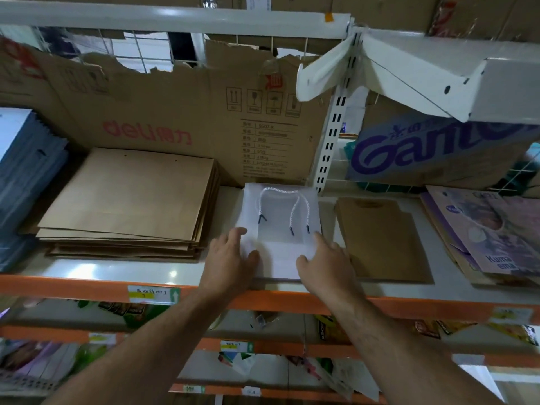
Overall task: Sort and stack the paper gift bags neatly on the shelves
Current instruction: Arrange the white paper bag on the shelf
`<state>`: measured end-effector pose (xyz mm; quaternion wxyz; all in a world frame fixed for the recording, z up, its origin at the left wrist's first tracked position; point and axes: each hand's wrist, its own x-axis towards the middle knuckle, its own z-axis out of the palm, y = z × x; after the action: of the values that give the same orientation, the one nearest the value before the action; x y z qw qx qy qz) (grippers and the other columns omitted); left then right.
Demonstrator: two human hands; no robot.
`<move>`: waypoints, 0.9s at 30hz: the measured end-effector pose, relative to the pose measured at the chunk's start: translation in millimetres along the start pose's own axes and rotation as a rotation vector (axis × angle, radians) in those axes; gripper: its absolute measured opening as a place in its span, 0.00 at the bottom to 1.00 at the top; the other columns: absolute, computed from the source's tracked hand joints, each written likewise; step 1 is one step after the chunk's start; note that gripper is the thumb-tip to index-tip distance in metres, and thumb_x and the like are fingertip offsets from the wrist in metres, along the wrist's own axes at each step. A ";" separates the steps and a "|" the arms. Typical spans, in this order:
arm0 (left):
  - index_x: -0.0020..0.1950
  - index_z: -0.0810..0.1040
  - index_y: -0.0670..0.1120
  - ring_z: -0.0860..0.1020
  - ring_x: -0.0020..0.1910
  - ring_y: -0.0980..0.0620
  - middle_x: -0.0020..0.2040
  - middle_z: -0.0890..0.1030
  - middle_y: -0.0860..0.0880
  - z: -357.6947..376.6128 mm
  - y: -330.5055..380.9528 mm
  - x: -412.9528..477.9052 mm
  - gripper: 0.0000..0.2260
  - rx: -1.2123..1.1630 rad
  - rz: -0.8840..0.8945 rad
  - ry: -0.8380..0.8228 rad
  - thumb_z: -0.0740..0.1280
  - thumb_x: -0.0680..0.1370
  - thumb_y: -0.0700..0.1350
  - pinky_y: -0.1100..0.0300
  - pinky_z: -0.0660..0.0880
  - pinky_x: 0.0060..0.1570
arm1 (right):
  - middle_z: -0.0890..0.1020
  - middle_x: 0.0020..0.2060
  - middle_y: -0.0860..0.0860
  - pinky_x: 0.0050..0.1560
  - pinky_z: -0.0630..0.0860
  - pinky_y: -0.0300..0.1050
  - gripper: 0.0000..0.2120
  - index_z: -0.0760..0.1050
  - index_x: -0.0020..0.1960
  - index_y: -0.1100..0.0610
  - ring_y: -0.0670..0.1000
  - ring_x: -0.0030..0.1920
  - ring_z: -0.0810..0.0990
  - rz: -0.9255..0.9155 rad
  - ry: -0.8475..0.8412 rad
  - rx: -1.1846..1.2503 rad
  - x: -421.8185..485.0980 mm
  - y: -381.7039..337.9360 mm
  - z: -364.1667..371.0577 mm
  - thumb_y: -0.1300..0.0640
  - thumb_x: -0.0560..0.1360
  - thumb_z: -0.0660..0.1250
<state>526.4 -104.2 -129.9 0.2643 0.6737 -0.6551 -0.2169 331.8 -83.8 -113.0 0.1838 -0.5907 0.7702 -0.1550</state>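
2 hands working. I am watching the left hand (pixel 233 254) and right hand (pixel 325 258) pressing down, fingers straight and apart, on the near corners of the white gift bag (pixel 279 229). It is lying flat on the shelf (pixel 87 270), between the brown bag stack (pixel 128 200) and a single brown bag (pixel 382 238).

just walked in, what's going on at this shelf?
A person is squaring up a white paper gift bag that lies flat on the shelf, its rope handles folded onto its face. The left hand rests on the bag's near left corner and the right hand on its near right corner, fingers relaxed. A stack of brown kraft bags lies to its left, a smaller brown bag to its right, and purple printed bags beyond that.
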 end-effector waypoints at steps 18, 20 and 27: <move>0.70 0.72 0.52 0.64 0.70 0.52 0.70 0.71 0.52 -20.4 10.1 -20.0 0.21 0.132 0.124 0.150 0.60 0.80 0.60 0.54 0.65 0.68 | 0.66 0.72 0.52 0.66 0.71 0.53 0.31 0.64 0.75 0.51 0.54 0.69 0.66 -0.235 0.171 0.008 -8.4 -13.7 -9.1 0.40 0.76 0.64; 0.68 0.74 0.52 0.67 0.68 0.52 0.67 0.74 0.52 -32.9 3.2 -15.8 0.24 0.178 0.168 0.144 0.55 0.79 0.62 0.54 0.65 0.66 | 0.68 0.69 0.50 0.65 0.71 0.49 0.28 0.66 0.74 0.50 0.51 0.68 0.67 -0.293 0.133 0.083 -11.4 -36.2 -6.4 0.42 0.77 0.64; 0.64 0.77 0.47 0.72 0.59 0.47 0.60 0.78 0.48 -101.0 -52.4 12.5 0.21 0.188 0.281 0.199 0.56 0.80 0.58 0.52 0.71 0.59 | 0.76 0.65 0.48 0.56 0.72 0.42 0.22 0.71 0.70 0.50 0.45 0.60 0.74 -0.225 -0.044 0.379 -8.9 -131.5 24.3 0.45 0.79 0.66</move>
<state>631.7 -109.2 -85.4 0.2911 0.6156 -0.7308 -0.0482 457.4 -109.1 -73.6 0.2899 -0.6311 0.6524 -0.3035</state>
